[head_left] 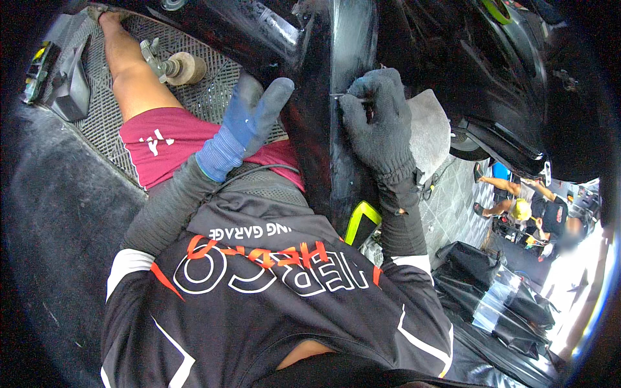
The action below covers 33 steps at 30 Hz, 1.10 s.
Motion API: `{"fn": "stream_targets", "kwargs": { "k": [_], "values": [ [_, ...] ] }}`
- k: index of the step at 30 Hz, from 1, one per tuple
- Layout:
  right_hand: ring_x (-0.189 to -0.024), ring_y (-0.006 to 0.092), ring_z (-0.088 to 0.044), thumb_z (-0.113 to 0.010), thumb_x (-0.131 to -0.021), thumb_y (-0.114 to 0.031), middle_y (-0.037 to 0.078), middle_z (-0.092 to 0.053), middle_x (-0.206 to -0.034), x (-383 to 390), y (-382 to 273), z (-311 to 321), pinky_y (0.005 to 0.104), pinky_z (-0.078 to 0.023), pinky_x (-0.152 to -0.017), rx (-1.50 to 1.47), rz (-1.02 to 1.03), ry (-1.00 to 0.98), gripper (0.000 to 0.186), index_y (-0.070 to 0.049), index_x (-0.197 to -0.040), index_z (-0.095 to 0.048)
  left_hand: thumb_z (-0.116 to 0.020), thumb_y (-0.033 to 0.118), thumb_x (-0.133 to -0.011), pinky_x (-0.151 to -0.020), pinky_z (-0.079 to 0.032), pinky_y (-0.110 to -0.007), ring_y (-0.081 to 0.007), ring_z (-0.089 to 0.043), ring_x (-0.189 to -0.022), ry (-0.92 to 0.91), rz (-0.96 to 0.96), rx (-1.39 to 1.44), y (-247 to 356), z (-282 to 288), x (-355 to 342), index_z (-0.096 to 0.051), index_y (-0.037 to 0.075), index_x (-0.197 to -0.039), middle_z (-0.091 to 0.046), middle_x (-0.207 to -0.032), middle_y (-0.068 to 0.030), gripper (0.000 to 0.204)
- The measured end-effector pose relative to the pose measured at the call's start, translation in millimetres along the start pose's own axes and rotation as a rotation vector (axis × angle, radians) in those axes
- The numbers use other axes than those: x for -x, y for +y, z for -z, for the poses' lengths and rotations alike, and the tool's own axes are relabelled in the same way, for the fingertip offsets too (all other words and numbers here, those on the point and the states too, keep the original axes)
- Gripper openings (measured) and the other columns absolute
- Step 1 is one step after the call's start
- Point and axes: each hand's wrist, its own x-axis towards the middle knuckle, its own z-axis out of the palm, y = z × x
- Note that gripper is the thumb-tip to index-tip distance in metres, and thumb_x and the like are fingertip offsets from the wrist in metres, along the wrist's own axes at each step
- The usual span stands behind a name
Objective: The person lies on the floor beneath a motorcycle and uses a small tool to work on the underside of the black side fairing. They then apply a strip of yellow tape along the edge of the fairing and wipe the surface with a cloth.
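Note:
My right hand (380, 123), in a dark grey knitted glove, is closed in a pinch against a long glossy black panel (352, 48). A short thin sliver shows at its fingertips, too small to name. To the left, my left hand (249, 126), in a blue and grey glove, hovers over my lap; its thumb and fingers are apart and it holds nothing. Beside my right wrist is a pale grey flat sheet (432, 126). Below that hand, a bright yellow-green edged piece (362, 222) sits by the panel's lower end.
A black curved vehicle-like surface (479, 64) rises at the right. By my bare leg, a round tan-sided object (185, 68) with a grey fitting lies on the floor grating (217, 87). A black plastic piece (72, 90) is farther left. Another person (550, 210) sits at far right, beyond black sheeting (472, 258).

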Motion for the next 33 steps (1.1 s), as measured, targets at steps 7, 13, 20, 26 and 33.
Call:
{"fn": "stream_targets", "kwargs": {
  "k": [7, 13, 20, 26, 33],
  "values": [
    [-0.078, 0.0319, -0.061, -0.074, -0.083, -0.010, 0.012, -0.057, -0.087, 3, 3, -1, 0.0409, -0.050, -0.067, -0.019, -0.009, 0.002, 0.018, -0.007, -0.093, -0.060, -0.061, 0.034, -0.101, -0.090, -0.048, -0.035, -0.0193, -0.059, -0.096, -0.024, 0.107, -0.266, 9, 6, -4, -0.057, -0.001, -0.125, -0.066, -0.108, -0.0117, 0.043],
    [-0.080, 0.0303, -0.060, -0.074, -0.083, -0.008, 0.011, -0.056, -0.088, 3, 5, 0, 0.0395, -0.050, -0.069, 0.016, 0.032, -0.023, 0.017, -0.006, -0.092, -0.059, -0.060, 0.037, -0.101, -0.092, -0.047, -0.035, -0.0201, -0.058, -0.097, 0.077, -0.058, 0.022, 6, -5, -2, -0.056, -0.001, -0.127, -0.065, -0.108, -0.0125, 0.046],
    [-0.084, 0.0268, -0.060, -0.072, -0.081, -0.003, 0.011, -0.055, -0.089, 1, -1, -1, 0.0362, -0.049, -0.074, 0.018, -0.007, -0.038, 0.017, -0.005, -0.090, -0.058, -0.058, 0.038, -0.102, -0.088, -0.048, -0.038, -0.0207, -0.058, -0.093, 0.036, -0.098, -0.113, -2, 0, -2, -0.056, 0.000, -0.126, -0.065, -0.105, -0.0122, 0.045],
    [-0.082, 0.0269, -0.060, -0.073, -0.081, -0.004, 0.011, -0.056, -0.091, 3, 6, 0, 0.0352, -0.050, -0.072, 0.022, 0.066, -0.043, 0.018, -0.005, -0.090, -0.058, -0.059, 0.039, -0.101, -0.084, -0.049, -0.038, -0.0215, -0.058, -0.089, 0.058, -0.133, -0.063, 1, -1, -3, -0.056, -0.001, -0.124, -0.064, -0.101, -0.0132, 0.046],
    [-0.083, 0.0272, -0.061, -0.074, -0.082, -0.005, 0.011, -0.057, -0.095, 2, 4, 1, 0.0353, -0.051, -0.073, 0.048, 0.046, -0.052, 0.018, -0.004, -0.092, -0.059, -0.058, 0.038, -0.102, -0.075, -0.049, -0.037, -0.0199, -0.056, -0.078, 0.003, -0.112, -0.183, -12, 5, -2, -0.056, -0.002, -0.119, -0.063, -0.089, -0.0110, 0.044]
  ]
}}
